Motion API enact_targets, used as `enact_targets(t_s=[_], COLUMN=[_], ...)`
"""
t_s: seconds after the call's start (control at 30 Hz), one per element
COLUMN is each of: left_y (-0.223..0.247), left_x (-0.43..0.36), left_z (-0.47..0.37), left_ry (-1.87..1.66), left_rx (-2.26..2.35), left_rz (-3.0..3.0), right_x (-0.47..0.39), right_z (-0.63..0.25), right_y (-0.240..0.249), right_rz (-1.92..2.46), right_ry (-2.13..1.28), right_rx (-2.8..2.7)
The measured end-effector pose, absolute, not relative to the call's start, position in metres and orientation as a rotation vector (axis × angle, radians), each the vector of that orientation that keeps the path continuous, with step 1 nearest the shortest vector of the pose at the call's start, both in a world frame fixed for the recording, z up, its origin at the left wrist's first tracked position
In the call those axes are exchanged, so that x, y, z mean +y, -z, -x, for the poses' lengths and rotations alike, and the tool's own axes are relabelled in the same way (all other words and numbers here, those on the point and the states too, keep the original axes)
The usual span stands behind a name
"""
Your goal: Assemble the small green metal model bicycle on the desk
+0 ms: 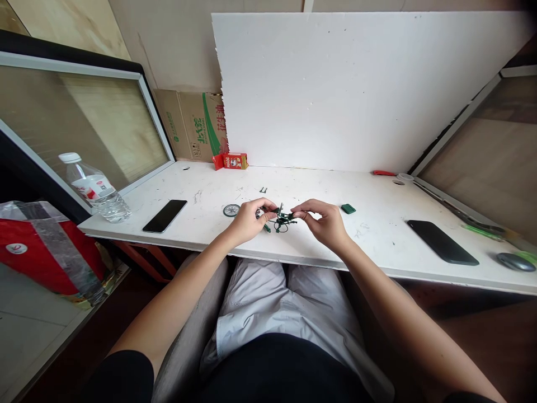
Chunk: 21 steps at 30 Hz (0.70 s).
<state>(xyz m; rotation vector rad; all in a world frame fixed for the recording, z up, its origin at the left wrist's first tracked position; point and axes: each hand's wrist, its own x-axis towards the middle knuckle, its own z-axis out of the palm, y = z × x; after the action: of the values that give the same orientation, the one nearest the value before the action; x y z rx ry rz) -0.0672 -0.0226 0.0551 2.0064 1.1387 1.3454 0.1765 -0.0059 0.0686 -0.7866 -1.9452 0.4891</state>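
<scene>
A small dark green model frame (282, 220), like that of a toy bicycle, is between my two hands above the front part of the white table. My left hand (250, 219) pinches its left side, with the fingers closed. At the right end of the frame, the thumb and fingertips of my right hand (324, 221) grip it. Beside my left hand lies a small spoked wheel (231, 210), partly covered at its right edge. A green block-like piece (348, 209) rests to the right of my right hand. Tiny green parts (263, 190) lie behind my left hand.
The white table (201, 196) bears a phone (165, 216) and a water bottle (98, 190) at left. On the right are a black phone (442, 242) and a mouse (516, 261). A red box (235, 161) stands at the back before a white board (335, 89).
</scene>
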Motion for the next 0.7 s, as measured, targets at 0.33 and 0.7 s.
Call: enact_targets(t_s=[0.33, 0.7], left_y=[-0.0573, -0.0583], left_x=[-0.0236, -0.0271], left_z=[0.0700, 0.0699], left_ry=[-1.309, -1.268], left_rx=[1.123, 1.104], left_rz=[-1.997, -2.059], right_x=[-0.0084, -0.0098], right_z=[-0.1761, -0.1733], right_y=[-0.0702, -0.0702], right_rz=[0.686, 0.590], right_ry=[-0.580, -0.486], right_rx=[-1.959, -2.048])
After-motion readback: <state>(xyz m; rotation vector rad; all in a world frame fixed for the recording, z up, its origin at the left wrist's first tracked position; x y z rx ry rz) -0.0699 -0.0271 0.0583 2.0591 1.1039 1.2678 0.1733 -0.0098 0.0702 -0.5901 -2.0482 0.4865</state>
